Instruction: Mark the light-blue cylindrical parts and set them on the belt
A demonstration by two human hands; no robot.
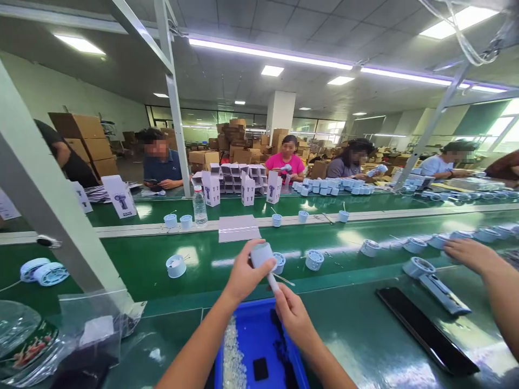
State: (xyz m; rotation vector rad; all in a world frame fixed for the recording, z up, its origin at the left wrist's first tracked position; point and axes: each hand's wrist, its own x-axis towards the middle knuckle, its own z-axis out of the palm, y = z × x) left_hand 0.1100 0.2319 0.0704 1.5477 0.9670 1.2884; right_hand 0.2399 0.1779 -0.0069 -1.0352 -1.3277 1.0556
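Both of my hands hold a pale blue plastic fan part (263, 256) over the far end of a blue tray. My left hand (242, 274) is wrapped around its wide upper end, with the thumb across the front. My right hand (292, 313) pinches the narrow lower end, and the fingers partly cover it. Just behind the held part, a round blue fan housing (279, 263) stands on the green belt, partly hidden. Below my hands, the blue tray (252, 319) contains clear small pieces (232, 356), dark small parts and a black square (260, 369).
More round housings (314, 260) stand along the green conveyor belt (219, 270). A co-worker's hand (470, 254) reaches in at right, near a fan body (444, 294) and a black glossy panel (425, 329). A metal post (65, 162) rises at left; a water bottle (200, 208) stands beyond the belt.
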